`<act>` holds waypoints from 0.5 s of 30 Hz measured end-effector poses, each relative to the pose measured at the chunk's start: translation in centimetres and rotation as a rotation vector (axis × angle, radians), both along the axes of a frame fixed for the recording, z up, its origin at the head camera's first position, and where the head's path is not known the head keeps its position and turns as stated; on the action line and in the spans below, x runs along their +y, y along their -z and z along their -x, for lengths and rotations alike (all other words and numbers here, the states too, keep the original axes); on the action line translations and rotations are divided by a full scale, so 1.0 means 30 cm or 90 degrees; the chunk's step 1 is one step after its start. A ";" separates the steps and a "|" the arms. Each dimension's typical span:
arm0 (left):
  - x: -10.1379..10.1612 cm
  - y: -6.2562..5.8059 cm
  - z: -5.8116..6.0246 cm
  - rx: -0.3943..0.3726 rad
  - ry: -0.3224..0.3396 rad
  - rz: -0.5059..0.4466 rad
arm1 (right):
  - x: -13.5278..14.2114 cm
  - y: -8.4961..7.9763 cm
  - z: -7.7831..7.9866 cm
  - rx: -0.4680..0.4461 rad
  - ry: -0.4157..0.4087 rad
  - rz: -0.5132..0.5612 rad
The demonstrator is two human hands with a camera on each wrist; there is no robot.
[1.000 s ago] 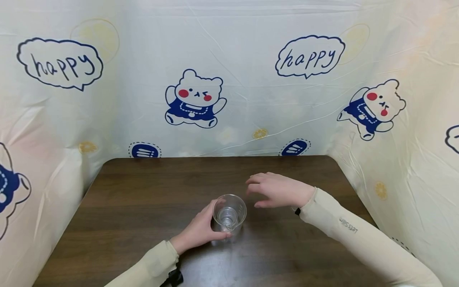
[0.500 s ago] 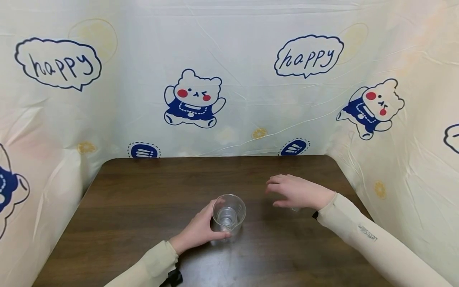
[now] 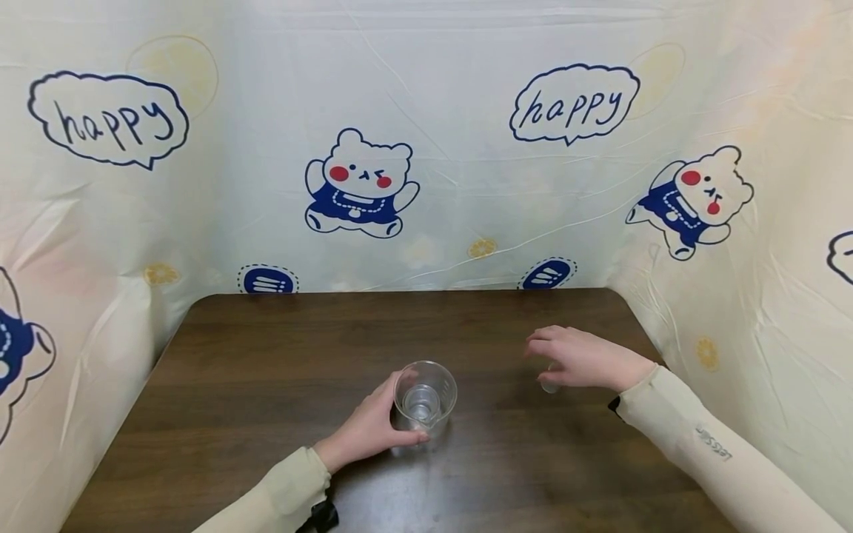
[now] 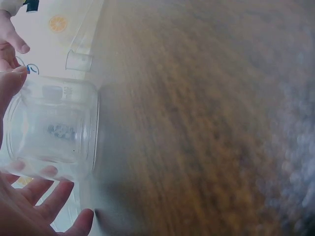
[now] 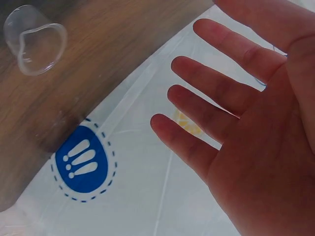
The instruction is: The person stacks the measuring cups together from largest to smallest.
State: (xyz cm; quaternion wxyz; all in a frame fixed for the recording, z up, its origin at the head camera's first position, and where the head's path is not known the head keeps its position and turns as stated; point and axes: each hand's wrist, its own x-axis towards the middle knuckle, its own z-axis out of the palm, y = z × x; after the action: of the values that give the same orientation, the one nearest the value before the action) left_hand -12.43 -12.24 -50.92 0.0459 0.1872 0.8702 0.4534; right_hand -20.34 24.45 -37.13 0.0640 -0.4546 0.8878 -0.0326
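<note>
Wooden tabletop point(image 3: 266, 355), beaker point(image 3: 426, 396) (clear, spouted).

The dark brown, wood-grained worktop point(image 3: 280, 385), its rounded far corners at eleven and one o'clock as seen from the head, carries a clear beaker point(image 3: 428, 392) upright near its middle and, well apart at the beaker's three o'clock, a smaller clear vessel point(image 3: 549, 387), partly hidden there.

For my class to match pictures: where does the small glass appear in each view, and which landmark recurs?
Head: the small glass, right of centre, mostly hidden by the right hand.
Left wrist: upper left, above the beaker.
Right wrist: top left.
Shared landmark: wooden table.
</note>
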 end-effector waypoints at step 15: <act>-0.003 0.005 0.002 0.002 0.002 0.007 | 0.093 0.054 0.003 0.014 0.019 -0.001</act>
State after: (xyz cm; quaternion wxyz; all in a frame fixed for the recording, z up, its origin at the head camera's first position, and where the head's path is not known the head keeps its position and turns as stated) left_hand -12.48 -12.34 -51.08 0.0459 0.1890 0.8725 0.4482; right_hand -20.42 27.25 -38.74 0.0542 -0.4416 0.8952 -0.0276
